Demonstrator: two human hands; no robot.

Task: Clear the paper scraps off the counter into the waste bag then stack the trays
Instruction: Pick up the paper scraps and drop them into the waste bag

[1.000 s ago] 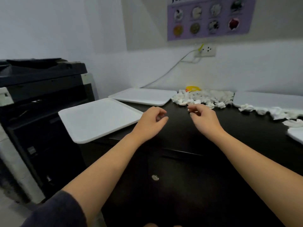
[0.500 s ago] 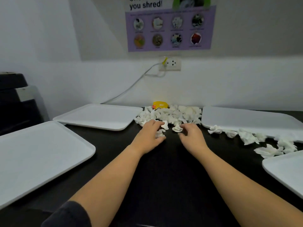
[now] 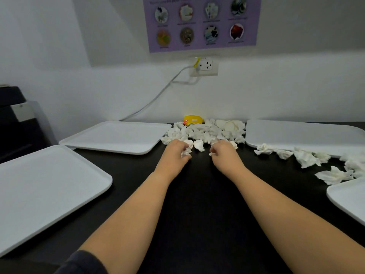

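Observation:
A heap of crumpled white paper scraps (image 3: 205,131) lies at the back middle of the black counter (image 3: 197,194). My left hand (image 3: 173,155) sits at the heap's near edge with its fingers curled round a white scrap (image 3: 185,153). My right hand (image 3: 225,155) is beside it, fingers curled on a small scrap (image 3: 211,154). More scraps (image 3: 304,157) trail along the right. Several white trays lie flat: near left (image 3: 49,190), back left (image 3: 118,136), back right (image 3: 304,133), near right (image 3: 349,196). No waste bag is in view.
A yellow object (image 3: 193,119) sits against the wall behind the heap. A wall socket (image 3: 205,66) with a white cable hangs above it, under a purple poster (image 3: 201,22). A black printer (image 3: 15,123) stands at the far left.
Both hands have reached forward from the counter's front to the heap and closed on scraps. My view has moved closer to the counter and wall.

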